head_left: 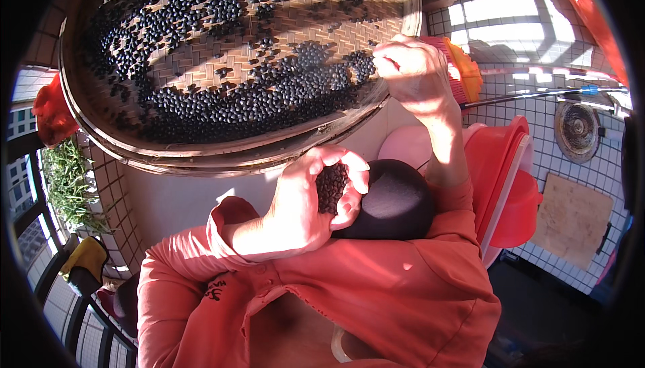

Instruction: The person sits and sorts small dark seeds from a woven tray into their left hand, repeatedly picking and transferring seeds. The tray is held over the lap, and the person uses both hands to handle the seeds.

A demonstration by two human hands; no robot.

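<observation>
A round woven bamboo tray [196, 68] is before me, with black beans [227, 101] spread thickly over parts of it. My left hand [307, 207] curls around a heap of small reddish-brown beans [332, 189], close to my chest and below the tray's near rim. Whether a small cup lies under that heap I cannot tell. Over the tray's right side is my right hand [415, 73], its fingers curled into a fist; their inner side is hidden, so anything held there does not show. My dark-clad knee [390, 202] rises beside my left hand.
Red plastic basins [509, 186] stand at my right, near a wooden board [574, 219] against the white tiles. A broom-like orange and red head [461, 73] lies behind my right wrist. At left are green plants [68, 184] and a dark railing [43, 202].
</observation>
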